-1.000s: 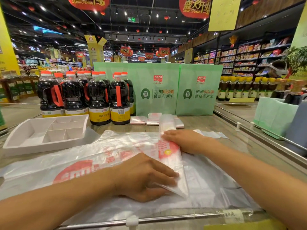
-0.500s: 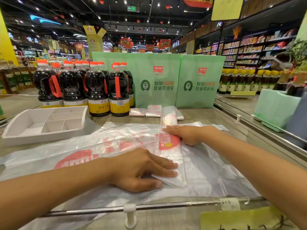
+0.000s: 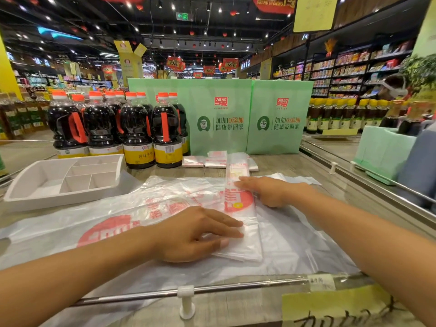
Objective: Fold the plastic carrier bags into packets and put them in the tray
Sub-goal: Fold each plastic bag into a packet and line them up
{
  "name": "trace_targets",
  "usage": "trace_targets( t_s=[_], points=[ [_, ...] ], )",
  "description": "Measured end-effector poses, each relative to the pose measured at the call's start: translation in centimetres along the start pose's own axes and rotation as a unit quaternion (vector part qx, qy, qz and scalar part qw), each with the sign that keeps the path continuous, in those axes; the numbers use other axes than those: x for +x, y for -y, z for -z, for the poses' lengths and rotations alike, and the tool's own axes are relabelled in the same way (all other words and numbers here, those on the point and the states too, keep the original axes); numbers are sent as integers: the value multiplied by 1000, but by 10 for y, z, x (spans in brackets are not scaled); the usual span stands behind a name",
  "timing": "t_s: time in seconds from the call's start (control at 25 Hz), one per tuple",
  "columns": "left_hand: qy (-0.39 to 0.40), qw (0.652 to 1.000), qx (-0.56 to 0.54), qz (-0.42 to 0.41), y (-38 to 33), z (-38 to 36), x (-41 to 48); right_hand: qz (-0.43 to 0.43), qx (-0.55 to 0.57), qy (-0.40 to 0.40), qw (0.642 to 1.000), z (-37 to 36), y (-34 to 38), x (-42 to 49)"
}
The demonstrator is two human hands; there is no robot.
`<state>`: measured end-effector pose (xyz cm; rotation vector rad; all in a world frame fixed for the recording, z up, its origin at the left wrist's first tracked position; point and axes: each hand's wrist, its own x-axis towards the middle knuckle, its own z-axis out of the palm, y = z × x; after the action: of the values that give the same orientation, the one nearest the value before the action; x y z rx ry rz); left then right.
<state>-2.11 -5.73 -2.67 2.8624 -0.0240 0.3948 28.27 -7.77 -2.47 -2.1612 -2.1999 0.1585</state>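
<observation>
"On counter [image 3: 287, 165], centre: folded bag strip [image 3: 245, 215], position vs hands?"
"Beneath both. Left hand [image 3: 195, 234] flat on near end, right hand [image 3: 269, 191] flat on middle. Tray [image 3: 59, 199] at far-left corner, apart"

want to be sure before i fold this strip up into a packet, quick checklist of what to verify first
1. Strip folded narrow and lying flat on the pile: ok.
2. Left hand pressing the strip's near end, fingers flat: ok.
3. Right hand pressing the strip farther up, fingers flat: ok.
4. Strip's layers lined up along both edges: cannot tell, the plastic is clear.
5. Loose bags underneath smooth: not ok, they look creased and could shift.
6. Tray standing to the left, open side up: ok.
</observation>
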Motion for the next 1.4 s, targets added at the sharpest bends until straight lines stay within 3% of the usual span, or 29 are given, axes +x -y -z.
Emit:
trace_targets(
  t_s=[0.2,0.4,0.68,0.96,1.4],
  points=[
    [-59,998,14,17,9,1,-5,15,-29,3,999,29,22,-40],
    [-9,999,17,47,9,6,-5,63,16,43,997,22,47,-107],
    [40,997,27,67,9,6,-9,56,16,144,988,9,59,-140],
    [85,991,39,96,6,9,-8,57,-29,74,995,3,66,-142],
    [56,992,68,95,8,6,-5,59,-3,7,998,5,71,-142]
  ],
)
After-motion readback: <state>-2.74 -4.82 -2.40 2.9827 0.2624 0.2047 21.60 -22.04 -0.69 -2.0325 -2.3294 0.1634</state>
